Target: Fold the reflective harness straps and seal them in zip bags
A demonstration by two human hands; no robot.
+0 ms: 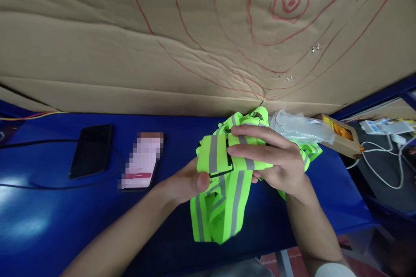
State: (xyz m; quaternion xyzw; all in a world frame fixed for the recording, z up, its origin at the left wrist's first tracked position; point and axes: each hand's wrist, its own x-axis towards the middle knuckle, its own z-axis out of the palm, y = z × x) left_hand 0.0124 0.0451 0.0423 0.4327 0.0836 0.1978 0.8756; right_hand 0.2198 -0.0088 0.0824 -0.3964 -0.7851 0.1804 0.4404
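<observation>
Between my hands is a bunched neon-green reflective strap (pixel 236 207) with grey stripes, part of it hanging in loops toward the table's front. My left hand (pixel 188 181) grips it from the left, thumb in front and the other fingers hidden behind the band. From the right, my right hand (pixel 279 160) wraps round the strap, two fingers lying across the front of a folded section. A black buckle edge (pixel 222 174) shows at the band between the hands. More of the green strap lies behind and to the right of my right hand.
On the blue table (pixel 175 242), a black phone (pixel 92 150) with a cable and a lit phone (pixel 143 160) lie to the left. A clear plastic bag (pixel 302 126) and a cardboard box (pixel 341 136) sit at right. Behind stands a cardboard panel (pixel 130 65) with red lines.
</observation>
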